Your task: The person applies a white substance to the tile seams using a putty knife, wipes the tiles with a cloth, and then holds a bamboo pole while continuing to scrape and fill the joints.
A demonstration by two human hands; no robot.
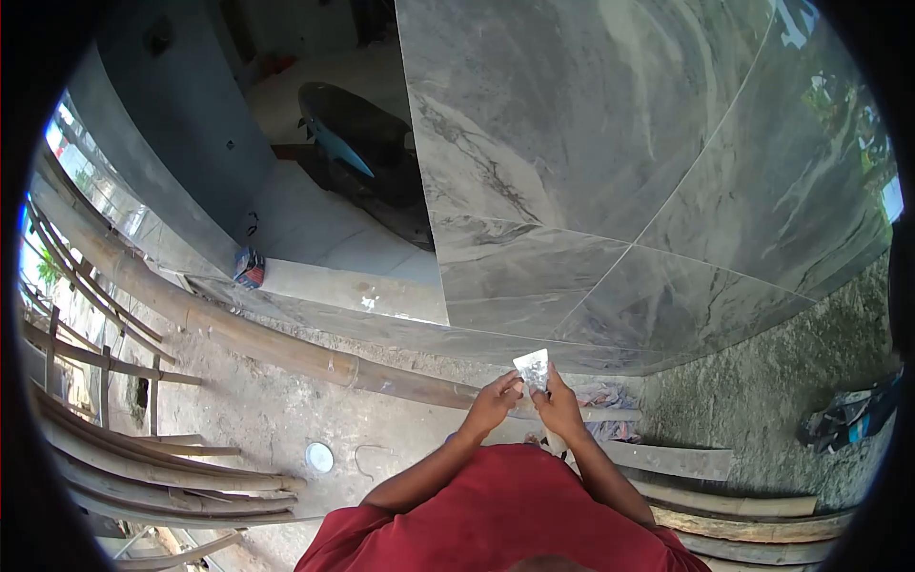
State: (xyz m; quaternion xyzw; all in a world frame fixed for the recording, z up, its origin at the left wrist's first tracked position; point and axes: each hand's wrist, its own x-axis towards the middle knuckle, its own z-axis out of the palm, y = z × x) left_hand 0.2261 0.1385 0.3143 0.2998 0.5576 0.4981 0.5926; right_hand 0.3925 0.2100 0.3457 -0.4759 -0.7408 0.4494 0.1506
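Observation:
A small, flat, whitish piece with grey smears (534, 368) is held up in front of the red shirt, near the foot of the tiled wall. My right hand (559, 410) is closed on its lower right part. At its lower left, my left hand (494, 403) has bent fingers close to the piece; whether they grip it is too small to tell. Just beyond both hands rises the grey marbled tile wall (515, 276).
A bamboo pole (286, 349) runs behind the hands. More poles (191, 477) lie at left and planks (743, 505) at right. A white round lid or bowl (319, 458) is on the ground. Through the opening stands a dark motorcycle (357, 143); a crumpled bag (250, 268) sits on the sill.

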